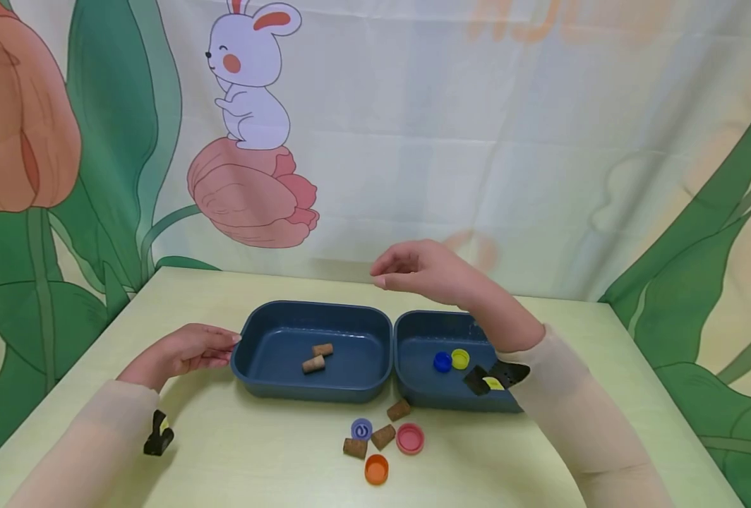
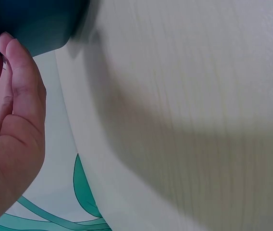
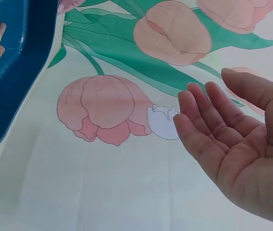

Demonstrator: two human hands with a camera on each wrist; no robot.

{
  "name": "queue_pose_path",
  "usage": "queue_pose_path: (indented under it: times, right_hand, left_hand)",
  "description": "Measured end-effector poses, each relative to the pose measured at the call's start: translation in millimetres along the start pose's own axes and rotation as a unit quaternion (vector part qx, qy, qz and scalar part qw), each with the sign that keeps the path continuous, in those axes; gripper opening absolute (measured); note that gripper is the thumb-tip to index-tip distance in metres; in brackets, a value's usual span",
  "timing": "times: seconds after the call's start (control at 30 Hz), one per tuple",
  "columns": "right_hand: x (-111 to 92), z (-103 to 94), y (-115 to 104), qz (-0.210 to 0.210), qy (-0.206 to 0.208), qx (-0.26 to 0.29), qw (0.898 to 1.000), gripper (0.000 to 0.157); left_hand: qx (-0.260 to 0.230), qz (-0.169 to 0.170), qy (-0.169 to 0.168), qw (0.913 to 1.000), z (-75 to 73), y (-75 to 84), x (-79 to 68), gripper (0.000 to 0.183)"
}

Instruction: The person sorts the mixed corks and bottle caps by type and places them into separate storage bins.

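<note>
My left hand [image 1: 200, 347] is at the left end of a dark blue tray [image 1: 312, 394], pinching its rim; in the left wrist view, fingertips [image 2: 17, 50] lie against the tray's outer wall. Two cork stoppers [image 1: 314, 364] lie inside this tray. My right hand [image 1: 429, 271] is raised over the table's back edge, its fingers loosely bent and the palm bare in the right wrist view. Below its forearm is a second blue tray [image 1: 439, 401], holding a blue cap [image 1: 442, 362] and a yellow cap [image 1: 460, 359]. The forearm hides part of that tray.
In front of the trays lie several cork stoppers [image 1: 383, 437], a purple cap [image 1: 361, 430], a pink cap [image 1: 410, 439] and an orange cap [image 1: 376, 469]. A printed curtain [image 1: 509, 155] hangs behind the pale table [image 1: 255, 451].
</note>
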State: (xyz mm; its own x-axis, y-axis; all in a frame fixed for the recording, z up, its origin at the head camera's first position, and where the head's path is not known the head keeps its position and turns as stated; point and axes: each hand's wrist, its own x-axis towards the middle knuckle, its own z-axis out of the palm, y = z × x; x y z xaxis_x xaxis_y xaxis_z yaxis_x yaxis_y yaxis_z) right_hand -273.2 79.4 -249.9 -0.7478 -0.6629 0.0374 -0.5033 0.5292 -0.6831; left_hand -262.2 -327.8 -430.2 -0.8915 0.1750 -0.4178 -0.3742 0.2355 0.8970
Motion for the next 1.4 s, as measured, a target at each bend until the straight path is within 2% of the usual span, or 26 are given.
queue_pose_path:
  times: [0.23,0.47,0.77,1.07,1.4]
  right_hand:
    - [-28.1,-1.3,7.9,-0.02,0.04,0.003,0.999,0.022]
    - [-50.8,-2.3,17.5,-0.013,0.068,0.033,0.997,0.02]
    - [-81.1,11.8,33.7,0.012,0.072,0.07,0.995,0.019]
    - [-103.5,36.1,60.6,0.031,0.07,0.09,0.993,0.019]
    - [-121.7,54.9,80.5,0.072,0.058,0.097,0.991,0.025]
  left_hand:
    - [-0.003,0.001,-0.001,1.0,-0.5,-1.5,0.6,0.031]
    - [-0.003,-0.001,0.005,1.0,-2.5,-1.3,2.1,0.026]
    - [-0.004,0.004,-0.005,1.0,-0.4,-0.4,-1.0,0.034]
    - [-0.009,0.004,-0.005,0.9999,-0.4,-0.6,-0.9,0.028]
    - [-0.006,0.004,-0.006,1.0,0.0,-1.2,-1.1,0.025]
